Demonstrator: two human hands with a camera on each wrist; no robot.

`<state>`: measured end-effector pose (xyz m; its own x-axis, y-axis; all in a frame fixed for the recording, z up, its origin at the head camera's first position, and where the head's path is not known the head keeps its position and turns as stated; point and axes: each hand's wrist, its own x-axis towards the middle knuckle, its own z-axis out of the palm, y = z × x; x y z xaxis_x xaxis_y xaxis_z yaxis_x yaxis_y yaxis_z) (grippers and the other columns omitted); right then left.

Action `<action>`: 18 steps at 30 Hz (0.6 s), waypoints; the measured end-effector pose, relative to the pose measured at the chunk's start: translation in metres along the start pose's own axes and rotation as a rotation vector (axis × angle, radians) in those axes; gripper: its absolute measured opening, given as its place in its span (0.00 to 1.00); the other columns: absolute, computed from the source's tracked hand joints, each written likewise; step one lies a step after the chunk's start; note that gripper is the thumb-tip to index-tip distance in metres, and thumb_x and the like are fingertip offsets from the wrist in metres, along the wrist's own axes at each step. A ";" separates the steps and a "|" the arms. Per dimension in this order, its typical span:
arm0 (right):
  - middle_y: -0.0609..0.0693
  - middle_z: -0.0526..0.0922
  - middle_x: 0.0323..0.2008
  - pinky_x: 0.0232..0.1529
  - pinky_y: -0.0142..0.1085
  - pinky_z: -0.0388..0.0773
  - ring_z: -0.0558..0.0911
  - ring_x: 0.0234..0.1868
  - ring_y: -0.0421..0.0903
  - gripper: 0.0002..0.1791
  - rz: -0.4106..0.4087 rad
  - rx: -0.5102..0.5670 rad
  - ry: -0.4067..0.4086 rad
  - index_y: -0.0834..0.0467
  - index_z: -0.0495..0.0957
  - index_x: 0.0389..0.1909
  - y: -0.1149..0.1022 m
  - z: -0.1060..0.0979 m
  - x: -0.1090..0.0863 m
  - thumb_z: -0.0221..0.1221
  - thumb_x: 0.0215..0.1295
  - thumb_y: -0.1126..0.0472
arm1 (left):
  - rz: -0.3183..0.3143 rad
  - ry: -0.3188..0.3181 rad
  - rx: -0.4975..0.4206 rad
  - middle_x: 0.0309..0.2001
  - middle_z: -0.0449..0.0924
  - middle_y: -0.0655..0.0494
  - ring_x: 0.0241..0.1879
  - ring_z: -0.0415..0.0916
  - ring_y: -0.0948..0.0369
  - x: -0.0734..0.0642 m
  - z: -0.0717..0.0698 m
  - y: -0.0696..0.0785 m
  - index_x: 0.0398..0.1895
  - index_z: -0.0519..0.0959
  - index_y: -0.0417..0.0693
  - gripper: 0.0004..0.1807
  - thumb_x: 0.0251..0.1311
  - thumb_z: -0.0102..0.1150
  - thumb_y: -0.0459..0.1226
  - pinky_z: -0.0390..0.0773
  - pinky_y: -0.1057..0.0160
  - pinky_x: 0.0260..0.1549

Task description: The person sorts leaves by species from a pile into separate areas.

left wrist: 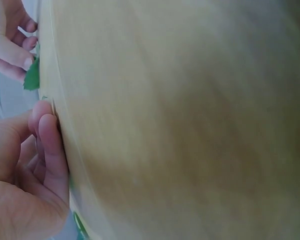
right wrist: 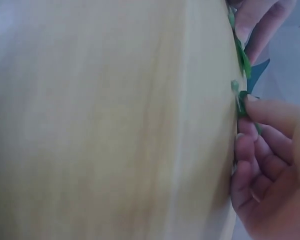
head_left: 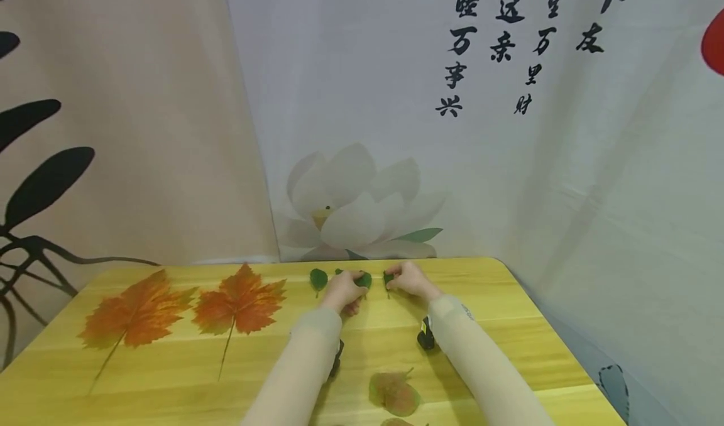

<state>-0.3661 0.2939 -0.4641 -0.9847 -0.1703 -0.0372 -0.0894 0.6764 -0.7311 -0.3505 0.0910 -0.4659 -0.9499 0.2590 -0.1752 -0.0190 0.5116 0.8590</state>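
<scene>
Near the table's far edge, my left hand (head_left: 344,293) pinches a small green leaf (head_left: 365,280) between thumb and forefinger. Just to its right, my right hand (head_left: 414,280) holds another green leaf (head_left: 388,279) by its side, low over the tabletop. The right wrist view shows the thumb pressing this leaf (right wrist: 243,104) against the fingers, its short stem pointing toward the near side. A third green leaf (head_left: 318,279) lies flat left of the left hand. Part of one more green leaf (head_left: 338,271) peeks out behind that hand.
Two large orange maple leaves (head_left: 138,310) (head_left: 240,300) lie on the left of the yellow wood-grain table (head_left: 271,376). Brownish-green leaves (head_left: 396,393) lie between the forearms near the front. A printed curtain (head_left: 362,99) hangs right behind the far edge.
</scene>
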 end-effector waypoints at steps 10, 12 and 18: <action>0.56 0.82 0.41 0.33 0.33 0.70 0.69 0.28 0.43 0.22 -0.005 -0.062 -0.005 0.67 0.80 0.52 -0.007 0.002 -0.002 0.66 0.55 0.67 | -0.009 0.000 0.013 0.14 0.75 0.49 0.08 0.72 0.61 0.001 0.001 0.001 0.70 0.66 0.46 0.30 0.65 0.60 0.35 0.78 0.63 0.11; 0.56 0.82 0.47 0.39 0.36 0.73 0.72 0.32 0.44 0.20 -0.013 -0.103 -0.004 0.66 0.81 0.52 -0.008 0.002 -0.002 0.65 0.56 0.65 | -0.009 0.000 0.012 0.14 0.75 0.50 0.08 0.71 0.61 0.000 0.000 0.002 0.70 0.66 0.46 0.30 0.65 0.60 0.35 0.77 0.63 0.11; 0.57 0.82 0.51 0.54 0.47 0.75 0.80 0.50 0.51 0.18 -0.018 -0.201 -0.013 0.63 0.81 0.50 -0.008 0.004 0.000 0.66 0.61 0.59 | -0.010 0.002 0.033 0.13 0.75 0.50 0.09 0.71 0.61 -0.001 0.001 0.003 0.70 0.66 0.46 0.30 0.65 0.60 0.36 0.77 0.64 0.12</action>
<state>-0.3643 0.2854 -0.4612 -0.9808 -0.1920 -0.0350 -0.1363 0.8021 -0.5814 -0.3491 0.0928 -0.4631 -0.9502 0.2523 -0.1830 -0.0184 0.5409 0.8409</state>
